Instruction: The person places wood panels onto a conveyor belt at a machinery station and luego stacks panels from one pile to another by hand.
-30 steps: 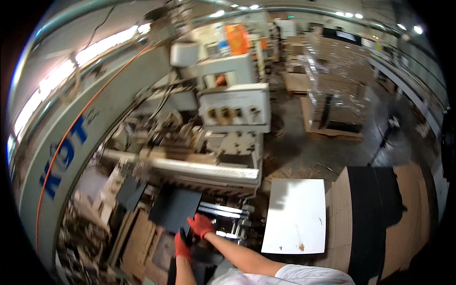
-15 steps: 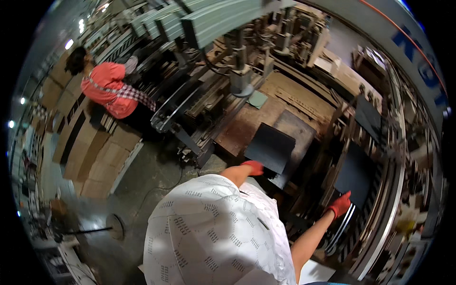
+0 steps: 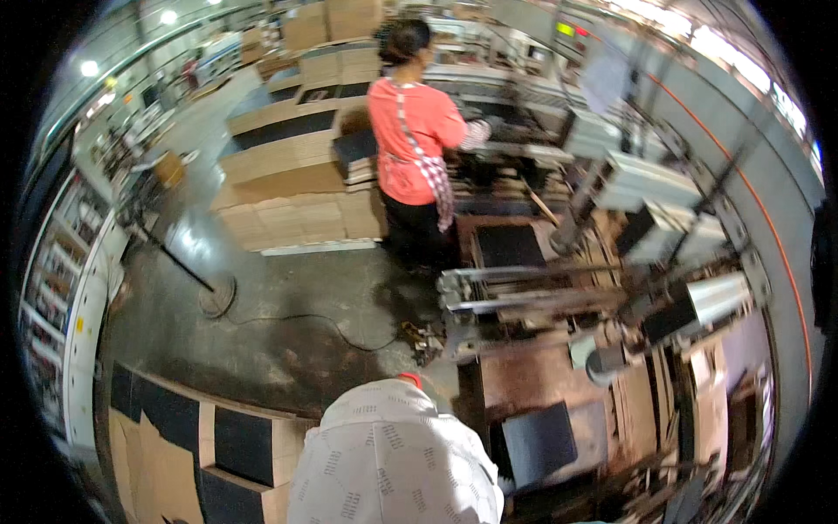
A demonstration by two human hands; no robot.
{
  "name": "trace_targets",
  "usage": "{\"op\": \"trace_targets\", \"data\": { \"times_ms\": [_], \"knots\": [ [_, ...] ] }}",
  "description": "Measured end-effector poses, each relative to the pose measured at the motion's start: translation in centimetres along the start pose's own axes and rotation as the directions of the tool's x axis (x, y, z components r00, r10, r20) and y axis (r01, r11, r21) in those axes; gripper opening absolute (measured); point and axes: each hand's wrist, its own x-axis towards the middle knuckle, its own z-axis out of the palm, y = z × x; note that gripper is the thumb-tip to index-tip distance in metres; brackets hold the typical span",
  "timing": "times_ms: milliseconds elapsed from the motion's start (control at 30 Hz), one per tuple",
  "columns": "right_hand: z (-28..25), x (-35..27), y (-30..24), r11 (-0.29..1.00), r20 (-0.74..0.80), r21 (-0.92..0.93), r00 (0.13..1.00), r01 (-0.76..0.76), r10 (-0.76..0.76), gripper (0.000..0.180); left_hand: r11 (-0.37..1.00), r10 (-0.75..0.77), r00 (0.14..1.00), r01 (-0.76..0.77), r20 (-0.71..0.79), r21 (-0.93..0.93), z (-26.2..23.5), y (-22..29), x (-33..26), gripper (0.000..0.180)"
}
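Only a sliver of my left hand (image 3: 408,378) in its red glove shows past my white patterned shirt (image 3: 384,454); its fingers are hidden, so what it may hold cannot be seen. My right hand is out of the picture. To the right of my body, a dark flat panel (image 3: 539,444) lies on the brown machine table (image 3: 524,371). A small pale green piece (image 3: 581,352) rests farther back, beside a round machine foot (image 3: 607,365).
A co-worker (image 3: 410,140) in an orange top stands ahead at the machine line. Stacked cardboard cartons (image 3: 288,205) are to that person's left. Cartons with dark panels (image 3: 243,444) stand at near left. A cable (image 3: 323,319) and a round-based stand (image 3: 218,295) are on the floor.
The view has swung left and up, bringing the co-worker and near-left cartons into fuller sight. My right hand, earlier at a dark panel, has left the picture; my left is now mostly hidden.
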Motion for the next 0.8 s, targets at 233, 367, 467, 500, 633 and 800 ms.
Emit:
{"op": "trace_targets", "data": {
  "times_ms": [233,367,467,500,633,800],
  "knots": [
    [9.1,-1.8,-22.1,0.924,0.398,0.331,0.859,0.192,-0.322,0.044,0.934,0.315,0.930,-0.339,-0.190,-0.111,-2.1,6.4,3.2,0.043],
    [11.8,-3.1,-27.8,0.857,0.480,0.454,0.744,0.243,-0.465,0.042,0.952,0.234,0.961,-0.257,-0.148,-0.165,-2.7,4.0,4.0,0.043],
    [12.8,-3.6,-30.1,0.832,0.513,0.498,0.690,0.245,-0.511,0.042,0.976,0.073,0.993,-0.090,-0.092,-0.199,-2.3,0.6,3.6,0.044],
    [12.9,-3.7,-30.6,0.828,0.521,0.508,0.679,0.239,-0.516,0.041,0.977,0.040,0.996,-0.056,-0.082,-0.208,-2.1,-0.4,3.3,0.044],
    [13.3,-3.9,-31.7,0.803,0.539,0.541,0.630,0.249,-0.559,0.041,0.964,-0.054,0.996,0.034,-0.072,-0.263,-1.0,-1.9,2.3,0.045],
    [13.4,-3.7,-31.9,0.802,0.556,0.544,0.610,0.246,-0.564,0.042,0.950,-0.102,0.993,0.079,-0.061,-0.303,0.7,-2.1,1.6,0.047]
  ]
}}
